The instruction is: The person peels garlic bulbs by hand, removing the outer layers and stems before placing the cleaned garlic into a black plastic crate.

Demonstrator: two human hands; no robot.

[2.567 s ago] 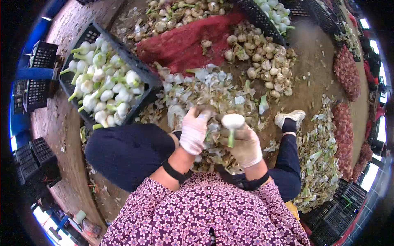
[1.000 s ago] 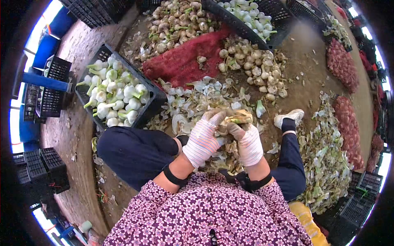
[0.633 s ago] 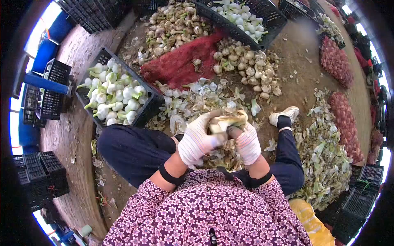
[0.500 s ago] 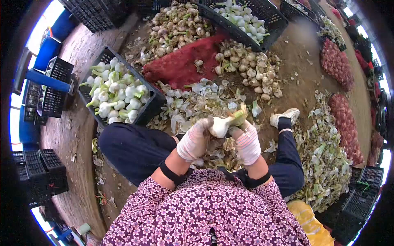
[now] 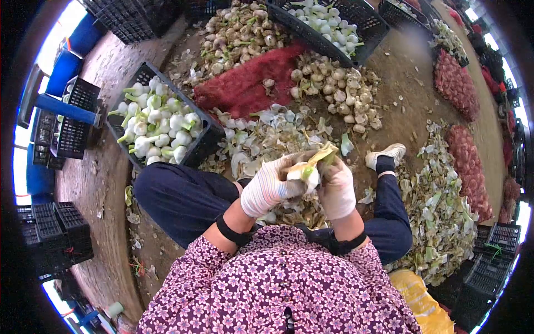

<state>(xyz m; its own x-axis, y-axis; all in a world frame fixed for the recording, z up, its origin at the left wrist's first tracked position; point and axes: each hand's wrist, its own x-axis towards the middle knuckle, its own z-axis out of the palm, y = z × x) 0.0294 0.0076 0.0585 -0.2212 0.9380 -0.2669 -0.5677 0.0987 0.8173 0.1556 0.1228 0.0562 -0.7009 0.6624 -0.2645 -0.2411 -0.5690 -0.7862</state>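
Observation:
In front of my body, my left hand (image 5: 275,186) in a dirty white glove is closed around a garlic bulb (image 5: 310,176). White skin shows on the bulb's lower side, with a yellow-green leafy husk (image 5: 321,155) folded over it. Gloved too, my right hand (image 5: 337,189) presses its fingers against the husk on the bulb's right side; its fingertips are partly hidden. Below both hands, loose garlic skins (image 5: 300,210) lie between my legs. More peelings (image 5: 267,139) are heaped just beyond.
A black crate (image 5: 208,146) of peeled white garlic stands front left; another crate (image 5: 370,42) is at the back. Unpeeled garlic (image 5: 345,92) lies in piles beside a red mesh sack (image 5: 245,83). Husks (image 5: 439,222) and filled red sacks (image 5: 468,167) line the right.
The bulb has turned so its leafy end now folds over the top toward me. My left hand has shifted slightly right around it, and my right hand's fingers have moved up to the husk.

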